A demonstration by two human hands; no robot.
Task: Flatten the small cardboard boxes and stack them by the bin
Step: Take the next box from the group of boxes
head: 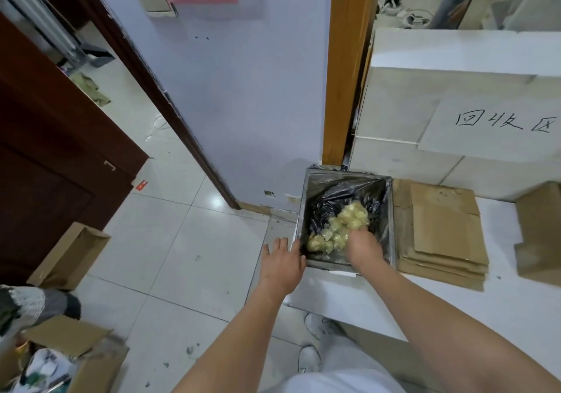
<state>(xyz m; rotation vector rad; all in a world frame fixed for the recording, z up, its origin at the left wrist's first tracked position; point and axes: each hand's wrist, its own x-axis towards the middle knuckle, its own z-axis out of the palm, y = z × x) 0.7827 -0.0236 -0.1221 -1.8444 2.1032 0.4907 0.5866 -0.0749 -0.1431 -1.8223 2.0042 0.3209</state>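
While the right hand (362, 248) reaches down into the square grey bin lined with a crinkled black plastic bag (315, 186), its fingers are buried among the wad of yellowish, translucent crumpled wrapping (340, 225) that fills the bin's near half, so whether they are closed on it or merely pressing it cannot be told. The left hand (282, 260) lies flat and open against the bin's near left corner, fingers spread, thumb touching the rim, holding nothing. The task's own things lie to either side. Just right of the bin, touching or nearly touching its wall, sits the stack of flattened brown corrugated cardboard sheets (440, 234), several layers deep, their edges ragged and slightly fanned, their long axis running away from the person along the bin's side, on a white surface. The right hand is clearly the nearer one to that stack. Boxes not yet flattened appear well apart: a brown cardboard box with raised flaps (69, 256) on the glossy pale floor tiles far to the left, another brown open carton (66, 335) at the lower left beside a crumpled printed plastic bag (45, 371), and a folded brown cardboard piece (540, 231) at the right edge. My reading is that the next box lies behind and left of the left hand, so the coming move would call for a turn away from the bin. Corrugated board should crease stiffly along its seams; the wrapping looks soft and springy.
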